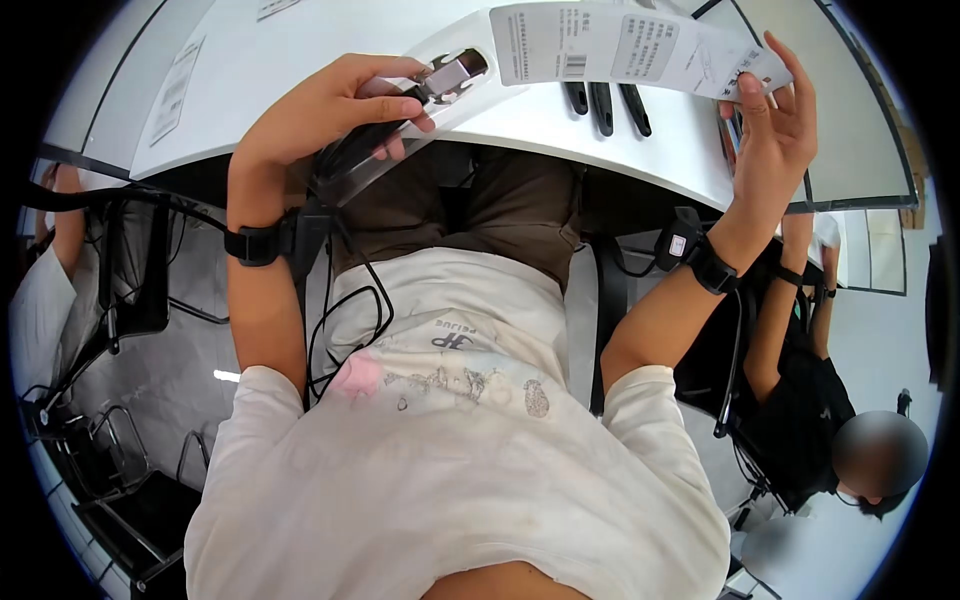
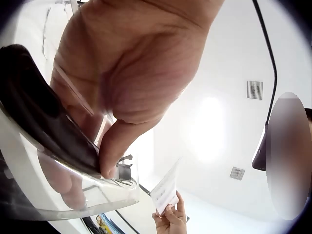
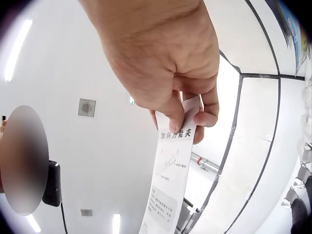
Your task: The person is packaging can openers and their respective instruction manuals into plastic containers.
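Note:
My left hand (image 1: 345,108) grips a black-handled tool with a metal head (image 1: 455,75), which lies in a clear plastic package (image 1: 365,172). In the left wrist view the thumb presses on the black handle (image 2: 48,114) near its metal end. My right hand (image 1: 775,130) pinches the far end of a long white printed card (image 1: 630,48); its other end meets the package near the metal head. In the right wrist view thumb and fingers hold the card (image 3: 168,170) by its narrow end, printed side showing.
On the white table (image 1: 560,135) several black handles (image 1: 601,108) show below the card. A printed sheet (image 1: 177,90) lies at the left. Colourful packaging is partly hidden by my right hand. A person in black (image 1: 800,410) sits at the right, another in white (image 1: 45,300) at the left.

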Action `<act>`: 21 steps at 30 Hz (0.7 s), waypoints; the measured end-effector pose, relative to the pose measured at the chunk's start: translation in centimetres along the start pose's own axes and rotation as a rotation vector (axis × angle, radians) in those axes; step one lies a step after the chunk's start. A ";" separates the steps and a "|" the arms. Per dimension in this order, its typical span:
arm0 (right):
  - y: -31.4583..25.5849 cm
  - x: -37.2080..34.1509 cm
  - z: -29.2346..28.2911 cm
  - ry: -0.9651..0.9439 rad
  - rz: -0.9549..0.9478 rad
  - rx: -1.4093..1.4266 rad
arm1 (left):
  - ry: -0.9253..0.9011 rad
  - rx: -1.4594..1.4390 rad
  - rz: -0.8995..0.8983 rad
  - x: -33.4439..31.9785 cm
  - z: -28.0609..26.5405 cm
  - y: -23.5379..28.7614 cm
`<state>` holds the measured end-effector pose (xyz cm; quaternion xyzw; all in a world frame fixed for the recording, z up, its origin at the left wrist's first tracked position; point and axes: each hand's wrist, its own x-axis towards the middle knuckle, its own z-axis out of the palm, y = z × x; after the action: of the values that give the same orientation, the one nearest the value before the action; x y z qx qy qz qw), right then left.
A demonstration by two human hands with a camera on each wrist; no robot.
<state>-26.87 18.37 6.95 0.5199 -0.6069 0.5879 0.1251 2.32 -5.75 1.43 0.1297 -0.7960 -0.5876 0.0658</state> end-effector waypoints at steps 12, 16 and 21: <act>0.9 0.1 -0.1 -0.090 -0.055 -0.093 | -0.053 0.006 0.045 0.0 -0.5 -0.4; 0.3 0.1 0.2 0.014 -0.064 0.015 | -0.058 -0.002 0.028 0.0 -0.6 -0.5; 0.3 0.0 -0.1 -0.032 -0.040 -0.063 | -0.083 -0.001 0.036 0.0 -0.4 -0.3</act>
<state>-27.17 18.41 6.74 0.5371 -0.6166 0.5574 0.1436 2.44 -6.19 1.24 0.0908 -0.7999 -0.5917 0.0431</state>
